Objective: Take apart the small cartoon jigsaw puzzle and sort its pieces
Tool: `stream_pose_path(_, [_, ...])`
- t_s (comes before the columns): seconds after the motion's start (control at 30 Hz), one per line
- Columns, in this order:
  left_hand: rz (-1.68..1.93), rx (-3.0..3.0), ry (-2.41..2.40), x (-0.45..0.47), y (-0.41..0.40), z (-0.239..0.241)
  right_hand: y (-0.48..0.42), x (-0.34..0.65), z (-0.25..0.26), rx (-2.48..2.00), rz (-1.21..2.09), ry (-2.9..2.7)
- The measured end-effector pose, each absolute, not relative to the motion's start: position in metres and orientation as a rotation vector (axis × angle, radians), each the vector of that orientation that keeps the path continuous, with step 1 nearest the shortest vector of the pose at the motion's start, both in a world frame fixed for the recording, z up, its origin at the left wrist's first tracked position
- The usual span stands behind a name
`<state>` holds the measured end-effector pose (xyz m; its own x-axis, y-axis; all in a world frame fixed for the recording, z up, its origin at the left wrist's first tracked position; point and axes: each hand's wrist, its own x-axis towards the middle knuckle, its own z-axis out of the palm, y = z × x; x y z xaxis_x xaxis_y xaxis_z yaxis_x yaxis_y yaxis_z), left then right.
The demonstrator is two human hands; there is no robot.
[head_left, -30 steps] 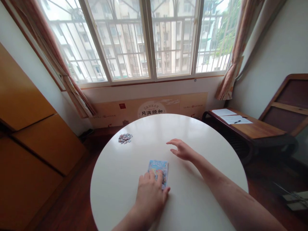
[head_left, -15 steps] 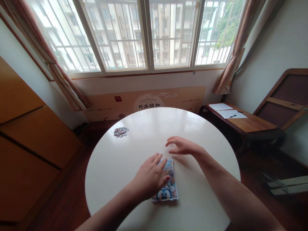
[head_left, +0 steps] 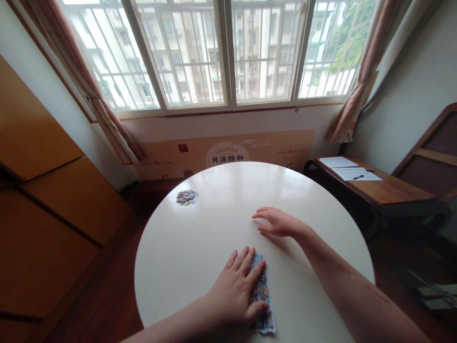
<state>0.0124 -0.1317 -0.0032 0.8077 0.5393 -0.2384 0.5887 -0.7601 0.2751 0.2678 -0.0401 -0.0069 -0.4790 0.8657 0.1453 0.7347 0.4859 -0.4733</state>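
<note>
My left hand [head_left: 240, 285] lies spread over a colourful printed sheet [head_left: 264, 290] at the near side of the white round table [head_left: 171, 276]. The palm hides much of the sheet's left part, and its right edge looks uneven. Farther forward and to the right, my right hand [head_left: 277, 221] hovers just above the table, fingers apart, with nothing in it. A small heap of jigsaw puzzle pieces [head_left: 186, 197] rests near the table's far left edge, away from both hands.
Right of the table stands a low wooden bench [head_left: 396, 188] bearing papers [head_left: 337, 162] and a pen [head_left: 358, 177]. An orange-brown cabinet [head_left: 64, 205] is on the left. Beyond the table, a printed cardboard panel [head_left: 293, 150] leans below the barred window.
My left hand has come down flatter onto the printed sheet, covering more of its near end. The view has shifted a little, and my right hand keeps about the same pose.
</note>
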Motion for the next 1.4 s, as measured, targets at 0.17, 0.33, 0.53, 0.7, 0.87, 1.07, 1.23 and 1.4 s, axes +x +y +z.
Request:
stream_pose_path(0.17, [-0.122, 2.691, 0.841, 0.006, -0.122, 0.004, -0.039, 0.267, -0.015, -1.371, 0.466, -2.290])
stream_pose_path(0.33, [0.254, 2.794, 1.374, -0.042, -0.025, 0.027, -0.030, 0.267, -0.031, -1.497, 0.373, -2.149])
stream_pose_path(0.53, [0.406, 2.552, 1.895, -0.151, 0.121, 0.021, -0.022, 0.262, -0.039, -1.532, 0.325, -2.112])
stream_pose_path(0.7, [0.593, 2.340, 1.867, -0.176, 0.170, 0.000, -0.022, 0.257, -0.037, -1.528, 0.339, -2.109])
stream_pose_path(0.87, [0.593, 2.283, 1.701, -0.144, 0.189, -0.011, -0.024, 0.257, -0.033, -1.537, 0.397, -2.123])
stream_pose_path(1.07, [0.560, 2.303, 1.658, -0.131, 0.199, -0.023, -0.024, 0.259, -0.029, -1.564, 0.390, -2.134])
stream_pose_path(1.23, [0.667, 2.212, 1.596, -0.126, 0.193, -0.023, -0.021, 0.256, -0.032, -1.570, 0.362, -2.170])
stream_pose_path(1.4, [0.696, 2.151, 1.570, -0.104, 0.180, -0.025, -0.021, 0.255, -0.030, -1.569, 0.387, -2.171])
